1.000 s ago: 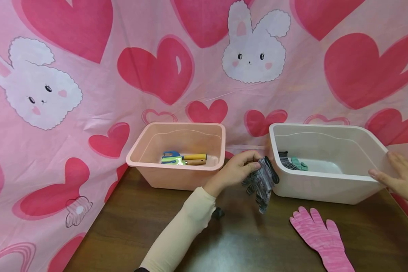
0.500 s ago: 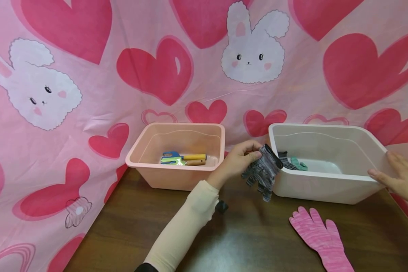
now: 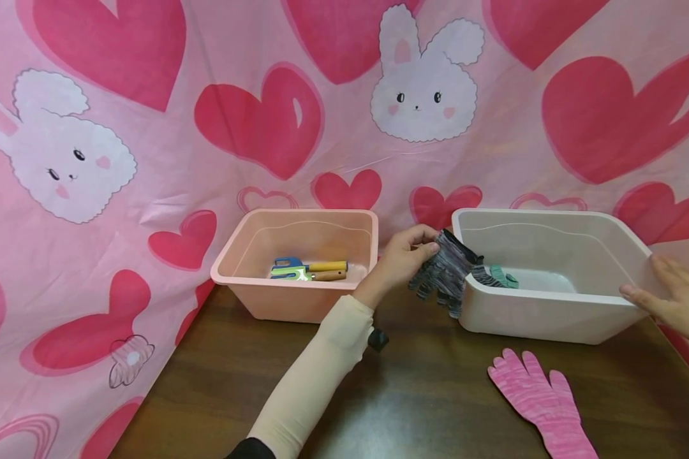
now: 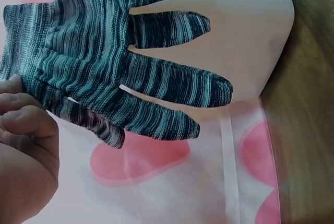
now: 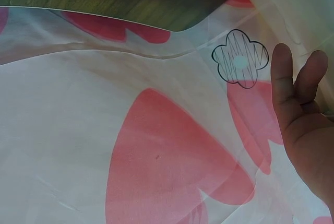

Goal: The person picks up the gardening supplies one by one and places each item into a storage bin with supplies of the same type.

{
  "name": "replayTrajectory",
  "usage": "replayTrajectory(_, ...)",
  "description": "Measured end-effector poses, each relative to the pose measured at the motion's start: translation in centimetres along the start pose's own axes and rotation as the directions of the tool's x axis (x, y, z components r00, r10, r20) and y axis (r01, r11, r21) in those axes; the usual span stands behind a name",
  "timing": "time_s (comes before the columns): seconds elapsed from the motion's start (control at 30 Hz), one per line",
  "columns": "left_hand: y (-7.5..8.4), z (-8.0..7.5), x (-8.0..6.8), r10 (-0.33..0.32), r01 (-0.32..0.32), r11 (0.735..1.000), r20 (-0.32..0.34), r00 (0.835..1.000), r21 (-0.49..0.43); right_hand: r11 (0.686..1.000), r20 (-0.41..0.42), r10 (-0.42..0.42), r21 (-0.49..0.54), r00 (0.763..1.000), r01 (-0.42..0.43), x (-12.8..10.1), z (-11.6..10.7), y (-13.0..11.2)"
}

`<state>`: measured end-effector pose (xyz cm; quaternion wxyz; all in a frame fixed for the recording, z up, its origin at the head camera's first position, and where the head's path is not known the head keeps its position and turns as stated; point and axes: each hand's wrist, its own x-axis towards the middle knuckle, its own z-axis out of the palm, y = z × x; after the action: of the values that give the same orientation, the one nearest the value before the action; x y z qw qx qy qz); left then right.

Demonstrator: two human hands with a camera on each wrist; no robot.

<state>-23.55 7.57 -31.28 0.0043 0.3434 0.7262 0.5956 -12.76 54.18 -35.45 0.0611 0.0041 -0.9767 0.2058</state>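
My left hand (image 3: 402,260) pinches a grey-and-black striped knit glove (image 3: 443,271) by its cuff, at the left rim of the off-white bin (image 3: 545,319). In the left wrist view the glove (image 4: 88,46) hangs with its fingers spread, and curled fingers of the left hand (image 4: 28,140) show at its cuff. At the bin's right end, my right hand (image 3: 677,303) rests on the rim and outer wall with fingers fairly straight. The right wrist view has the right hand (image 5: 308,117) against the pale bin wall. Inside the bin lie a dark striped knit piece (image 3: 487,278) and a green one (image 3: 504,276).
A pink glove (image 3: 542,401) lies flat on the brown wooden table (image 3: 425,401), in front of the off-white bin. To the left stands a peach bin (image 3: 287,301) holding small tools (image 3: 310,270) with yellow and brown handles. A pink heart-patterned cloth (image 3: 235,38) hangs behind.
My left hand has raised the striped glove and shifted it slightly away from me, bringing its cuff over the off-white bin's left rim. The right hand stays at the bin's right end.
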Motion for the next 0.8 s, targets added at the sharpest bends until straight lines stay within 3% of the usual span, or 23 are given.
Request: replayTrajectory(0.8,1.2,0.0,3.1,-0.011,0.011,1.0,-0.035,0.999,0.011,1.0,0.006,0.028,-0.01,1.0,-0.028,-0.1,-0.2,-0.6)
